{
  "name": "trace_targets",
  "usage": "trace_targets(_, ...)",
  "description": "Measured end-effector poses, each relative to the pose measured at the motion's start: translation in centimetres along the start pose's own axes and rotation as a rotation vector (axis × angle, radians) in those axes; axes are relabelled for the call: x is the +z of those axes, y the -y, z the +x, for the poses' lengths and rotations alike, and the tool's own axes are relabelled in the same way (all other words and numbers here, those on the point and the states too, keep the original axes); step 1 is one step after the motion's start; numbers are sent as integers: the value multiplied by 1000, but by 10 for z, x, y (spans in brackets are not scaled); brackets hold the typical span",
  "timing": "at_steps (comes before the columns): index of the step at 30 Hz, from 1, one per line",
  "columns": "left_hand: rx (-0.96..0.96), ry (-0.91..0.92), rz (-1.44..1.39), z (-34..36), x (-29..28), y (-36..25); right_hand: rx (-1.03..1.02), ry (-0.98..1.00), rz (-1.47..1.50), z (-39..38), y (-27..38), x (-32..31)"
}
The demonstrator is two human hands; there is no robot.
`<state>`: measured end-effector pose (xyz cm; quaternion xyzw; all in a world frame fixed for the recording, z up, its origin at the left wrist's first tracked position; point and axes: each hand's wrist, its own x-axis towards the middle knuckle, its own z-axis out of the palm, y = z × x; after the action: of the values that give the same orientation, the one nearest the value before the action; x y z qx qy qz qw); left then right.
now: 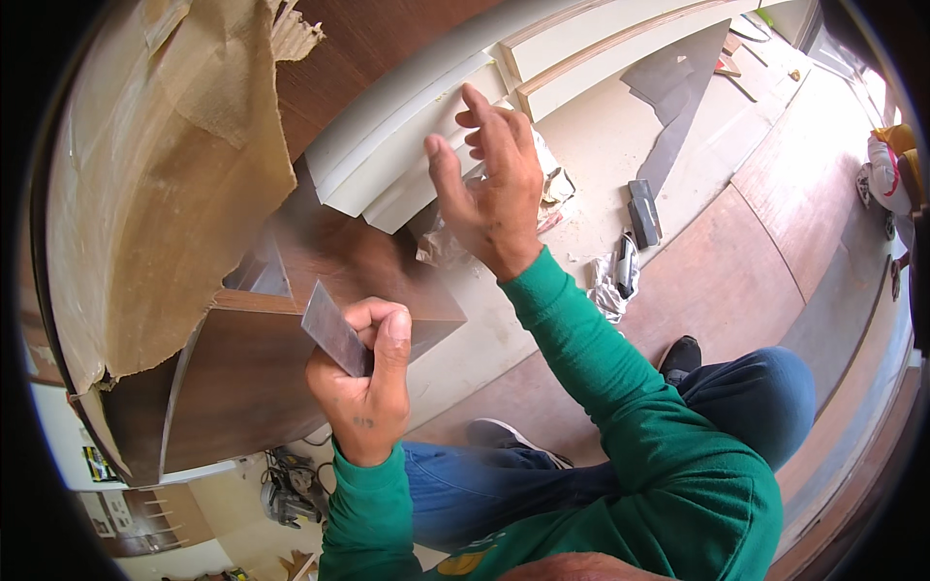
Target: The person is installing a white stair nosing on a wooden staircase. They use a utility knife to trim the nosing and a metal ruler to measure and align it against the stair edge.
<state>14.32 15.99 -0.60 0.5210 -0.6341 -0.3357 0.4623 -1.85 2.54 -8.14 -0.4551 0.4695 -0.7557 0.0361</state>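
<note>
My left hand [363,382] is closed round a flat grey metal scraper blade [332,324], its thumb up and the blade's wide end pointing up and left. My right hand [494,179] is raised, fingers apart and slightly bent, with nothing seen in it. It hovers over the stepped white boards [407,160]; whether a fingertip touches them I cannot tell. Crumpled wrapping [555,186] lies partly hidden behind the right hand. Beyond my left hand is a dark brown wood-grain cabinet panel [257,373].
Torn brown cardboard [174,194] hangs at the left. On the floor right of my right hand lie a dark block [642,213] and a crumpled silver wrapper [607,290] with a dark-and-silver tool. A corded power tool [291,489] sits lower left. Brown boards [727,252] cover the floor at right.
</note>
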Motion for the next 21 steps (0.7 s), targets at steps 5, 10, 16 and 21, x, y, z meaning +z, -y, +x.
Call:
trace_targets(5,10,-10,6,-7,-10,1,-25,-151,20,5,-4,20)
trace_targets(10,-7,-18,10,-9,-15,5,-10,-212,53,5,-12,32)
trace_targets(16,22,3,3,-7,-9,10,-200,-246,-106,9,-19,27)
trace_targets(21,20,23,-17,-6,-4,12,-118,-98,7,13,-26,12)
